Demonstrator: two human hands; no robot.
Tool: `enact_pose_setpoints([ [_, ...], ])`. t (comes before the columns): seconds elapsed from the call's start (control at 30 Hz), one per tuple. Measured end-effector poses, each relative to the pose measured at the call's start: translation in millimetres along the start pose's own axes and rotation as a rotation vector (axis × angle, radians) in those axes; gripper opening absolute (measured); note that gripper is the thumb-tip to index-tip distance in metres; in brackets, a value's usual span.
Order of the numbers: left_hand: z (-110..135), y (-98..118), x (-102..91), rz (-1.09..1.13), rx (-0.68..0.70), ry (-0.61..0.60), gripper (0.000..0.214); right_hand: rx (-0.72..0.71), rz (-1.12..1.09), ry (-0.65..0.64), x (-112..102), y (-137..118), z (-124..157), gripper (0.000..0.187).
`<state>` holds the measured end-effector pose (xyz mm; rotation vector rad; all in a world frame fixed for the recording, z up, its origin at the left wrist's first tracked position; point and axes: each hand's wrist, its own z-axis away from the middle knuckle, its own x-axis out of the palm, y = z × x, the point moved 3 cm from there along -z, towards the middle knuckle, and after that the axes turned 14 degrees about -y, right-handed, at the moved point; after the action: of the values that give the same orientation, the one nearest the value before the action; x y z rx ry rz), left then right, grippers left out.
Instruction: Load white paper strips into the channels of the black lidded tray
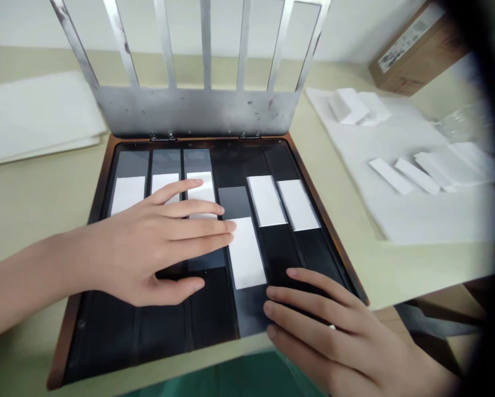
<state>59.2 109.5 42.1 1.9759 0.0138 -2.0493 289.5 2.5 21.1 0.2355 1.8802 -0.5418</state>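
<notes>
A black slotted tray [106, 331] with a brown rim lies on the table, its slatted metal lid [197, 113] hinged up at the back. Several white rectangular pieces lie in its channels. My left hand [156, 242] lies flat and open across the left channels, its fingertips touching the white piece in the middle channel [247, 256]. My right hand [334, 336] rests open on the tray's near right corner, fingers stretched out toward that same piece. Two more white pieces [282, 201] lie in the right channels, three under and behind my left hand.
A white sheet [396, 182] at the right carries several loose white pieces [413, 173] and small stacks. A cardboard box [416, 49] sits at the back right. Folded white material [36, 116] lies at the left. The table edge runs close below the tray.
</notes>
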Motion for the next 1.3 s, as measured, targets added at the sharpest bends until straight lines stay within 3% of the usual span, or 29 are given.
enact_pose_setpoints([
  [0.13, -2, 3, -2.0, -0.058, -0.001, 0.005, 0.046, 0.092, -0.095, 0.040, -9, 0, -3, 0.025],
  [0.4, -5, 8, -2.4, -0.076, -0.014, 0.044, 0.044, 0.208, -0.056, 0.088, -33, 19, -34, 0.013],
  [0.7, -5, 5, -3.4, -0.038, -0.020, -0.021, 0.046, 0.233, -0.086, -0.001, -20, 47, -53, 0.008],
  [0.97, -2, 2, -2.6, -0.005, -0.007, -0.074, 0.058, 0.207, -0.091, -0.019, -13, 47, -55, 0.009],
  [1.3, -3, 3, -0.9, -0.032, 0.008, -0.080, 0.050, 0.223, -0.091, -0.027, -12, 45, -53, 0.009],
])
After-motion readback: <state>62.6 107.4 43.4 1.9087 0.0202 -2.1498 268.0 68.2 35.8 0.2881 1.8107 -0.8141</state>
